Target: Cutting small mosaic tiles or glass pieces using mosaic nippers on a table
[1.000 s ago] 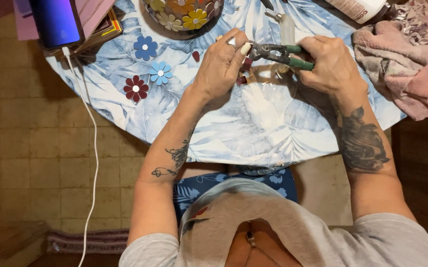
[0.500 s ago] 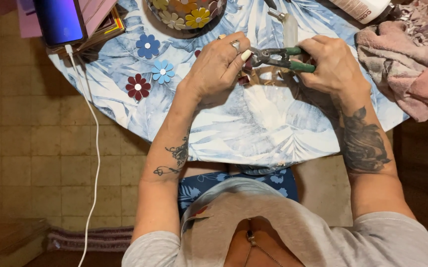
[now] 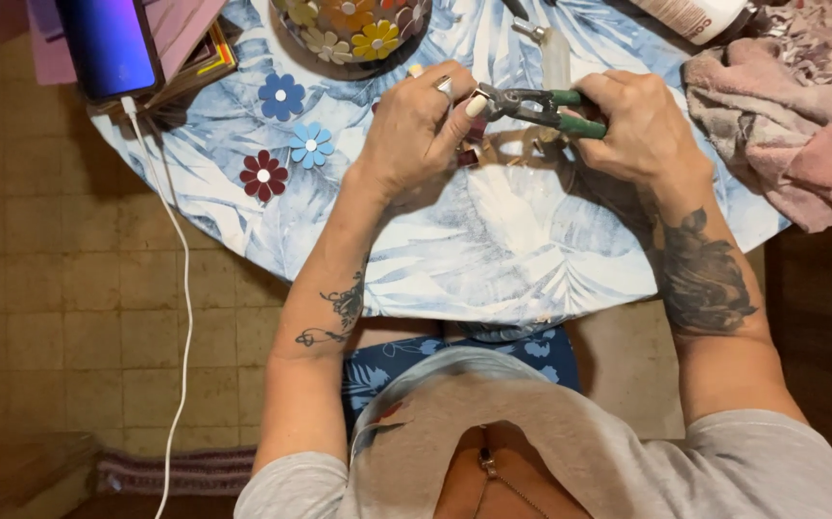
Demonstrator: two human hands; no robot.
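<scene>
Hands meet over table (image 3: 493, 259). Right hand (image 3: 642, 125) wrapped tight round green handles of nippers (image 3: 536, 104); left hand (image 3: 421, 125) pinches a small piece at the nipper tip, piece too small to make out. Three flowers (image 3: 286, 135) lie left of left hand. Bowl (image 3: 349, 24) just beyond it, phone (image 3: 109, 43) far left w/ cable, cloth (image 3: 781, 135) right of right hand.

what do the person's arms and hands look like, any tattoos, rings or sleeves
Both arms are bare below short grey sleeves. The left forearm carries a small dark line tattoo near the elbow; the right forearm has a large dark shaded tattoo. The left hand wears a silver ring and has long pale nails. The right hand shows no ring.
</scene>
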